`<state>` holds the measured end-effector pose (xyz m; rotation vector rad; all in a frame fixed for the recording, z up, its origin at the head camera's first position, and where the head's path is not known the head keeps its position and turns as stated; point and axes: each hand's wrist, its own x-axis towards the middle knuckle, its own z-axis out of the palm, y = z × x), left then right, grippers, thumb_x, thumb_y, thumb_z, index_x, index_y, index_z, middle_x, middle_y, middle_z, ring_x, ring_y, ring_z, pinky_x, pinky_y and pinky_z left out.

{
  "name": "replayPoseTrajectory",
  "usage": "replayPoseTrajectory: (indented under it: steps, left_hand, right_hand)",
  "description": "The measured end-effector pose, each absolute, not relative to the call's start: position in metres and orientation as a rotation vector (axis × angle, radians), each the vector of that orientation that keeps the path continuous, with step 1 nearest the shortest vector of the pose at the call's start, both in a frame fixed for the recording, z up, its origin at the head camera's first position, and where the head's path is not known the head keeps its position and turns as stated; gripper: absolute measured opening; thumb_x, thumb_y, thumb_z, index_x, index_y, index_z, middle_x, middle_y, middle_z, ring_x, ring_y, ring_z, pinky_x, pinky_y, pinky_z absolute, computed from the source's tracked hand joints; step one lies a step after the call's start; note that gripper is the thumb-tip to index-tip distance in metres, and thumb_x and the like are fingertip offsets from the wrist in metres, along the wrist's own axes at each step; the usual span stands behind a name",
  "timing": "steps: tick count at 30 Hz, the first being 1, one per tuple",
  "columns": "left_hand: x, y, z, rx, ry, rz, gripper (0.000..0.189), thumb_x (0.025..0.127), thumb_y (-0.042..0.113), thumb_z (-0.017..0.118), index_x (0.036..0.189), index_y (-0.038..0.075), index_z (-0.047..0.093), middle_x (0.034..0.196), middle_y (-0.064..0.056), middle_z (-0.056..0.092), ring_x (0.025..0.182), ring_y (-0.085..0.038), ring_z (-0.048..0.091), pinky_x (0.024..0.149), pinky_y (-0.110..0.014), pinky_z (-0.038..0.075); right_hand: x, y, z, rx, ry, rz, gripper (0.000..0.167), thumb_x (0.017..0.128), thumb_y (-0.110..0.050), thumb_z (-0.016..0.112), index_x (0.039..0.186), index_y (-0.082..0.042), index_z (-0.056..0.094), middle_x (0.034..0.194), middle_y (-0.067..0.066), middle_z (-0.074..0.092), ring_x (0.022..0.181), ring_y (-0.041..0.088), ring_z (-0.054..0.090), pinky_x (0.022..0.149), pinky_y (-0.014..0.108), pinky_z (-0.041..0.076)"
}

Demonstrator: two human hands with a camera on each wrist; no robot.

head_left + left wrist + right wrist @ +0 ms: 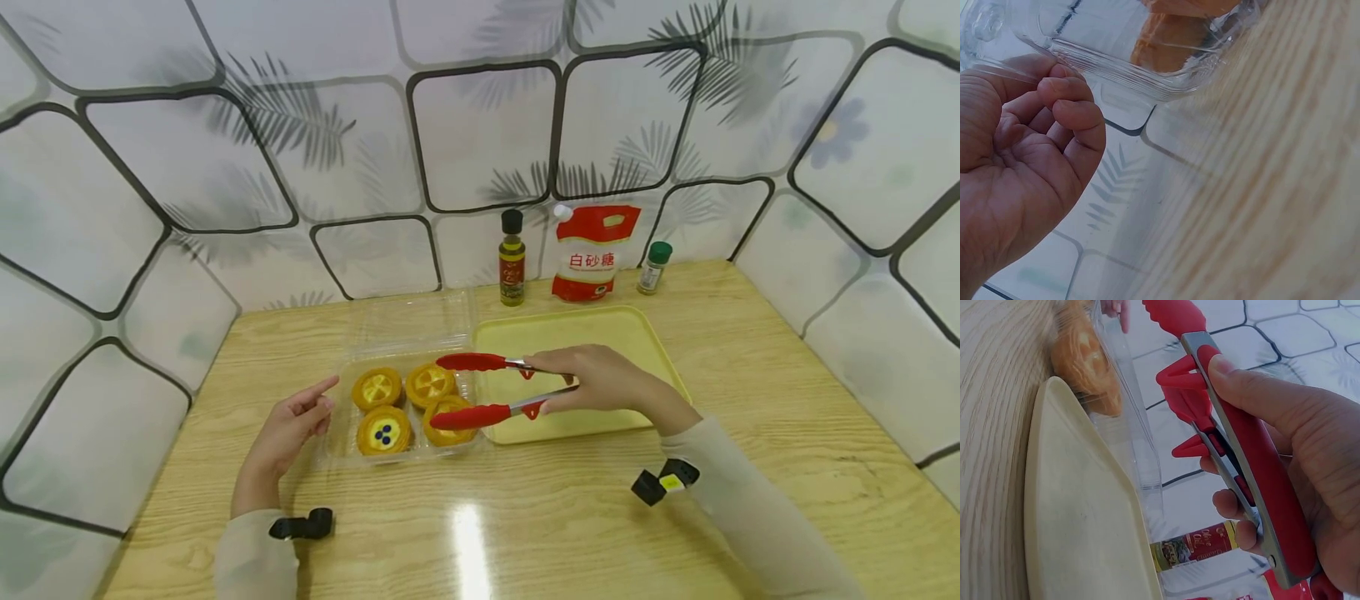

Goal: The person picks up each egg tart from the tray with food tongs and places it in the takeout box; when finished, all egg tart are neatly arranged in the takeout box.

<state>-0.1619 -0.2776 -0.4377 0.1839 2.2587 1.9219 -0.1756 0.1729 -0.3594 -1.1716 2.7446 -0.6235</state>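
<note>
My left hand point(288, 429) is at the left side of a clear plastic container point(341, 450), its fingertips pinching the rim point(1072, 56) in the left wrist view. Several egg tarts point(377, 389) sit inside; one tart point(385, 431) is topped with blue berries. Red-tipped metal tongs point(480, 415) are gripped in my right hand point(603, 379). Their two arms stand apart over the right-hand tarts, partly covering them in the head view. In the right wrist view, the thumb presses one tong handle point(1260, 481) while fingers curl round the other side.
A pale yellow tray point(600, 333) lies right against the container, under my right hand. Behind stand an olive oil bottle point(512, 262), a red and white sugar pouch point(592, 258) and a green-capped jar point(655, 268). The container's clear lid point(408, 317) lies folded back toward the wall.
</note>
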Motion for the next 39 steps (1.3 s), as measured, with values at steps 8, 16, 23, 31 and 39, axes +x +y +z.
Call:
replayPoseTrajectory:
  steps: [8,16,23,31,39]
  left_hand:
    - [-0.163,-0.279,-0.437,0.18,2.265,1.913,0.055,0.098,0.019,0.053,0.144,-0.004,0.033,0.081,0.007,0.053,0.062,-0.009,0.045,0.058,-0.025,0.04]
    - [-0.163,-0.278,-0.436,0.158,2.264,1.912,0.055,0.098,0.018,0.053,0.144,-0.005,0.033,0.081,0.007,0.052,0.063,-0.008,0.045,0.059,-0.024,0.04]
    - [-0.163,-0.278,-0.436,0.148,2.256,1.908,0.056,0.098,0.019,0.053,0.144,-0.005,0.032,0.082,0.006,0.052,0.063,-0.008,0.045,0.059,-0.023,0.04]
    - [-0.164,-0.279,-0.437,0.149,2.265,1.905,0.055,0.098,0.019,0.053,0.144,-0.004,0.034,0.083,0.005,0.052,0.063,-0.008,0.045,0.059,-0.023,0.04]
    - [-0.164,-0.278,-0.438,0.146,2.266,1.897,0.055,0.098,0.019,0.053,0.144,-0.004,0.033,0.084,0.004,0.052,0.063,-0.008,0.045,0.059,-0.023,0.04]
  right_hand:
    - [-0.169,0.194,-0.362,-1.138,2.836,-0.674,0.072,0.078,-0.043,0.074,0.136,-0.006,0.052,0.13,0.014,0.056,0.076,0.008,0.056,0.068,0.028,0.048]
    - [-0.16,0.218,-0.368,-1.009,2.887,-0.751,0.078,0.077,-0.041,0.076,0.139,-0.004,0.047,0.136,0.014,0.051,0.087,0.018,0.059,0.075,0.036,0.051]
    - [-0.151,0.245,-0.375,-0.993,3.026,-0.802,0.076,0.074,-0.031,0.08,0.136,0.001,0.048,0.114,0.009,0.06,0.072,0.011,0.045,0.055,0.022,0.038]
    - [-0.14,0.276,-0.384,-0.864,3.182,-0.915,0.074,0.072,-0.019,0.083,0.135,0.0,0.05,0.091,0.0,0.054,0.07,0.012,0.042,0.049,0.021,0.035]
    - [-0.129,0.302,-0.394,-0.473,3.261,-0.884,0.078,0.077,-0.024,0.08,0.137,0.009,0.042,0.108,0.022,0.056,0.076,0.023,0.048,0.054,0.029,0.039]
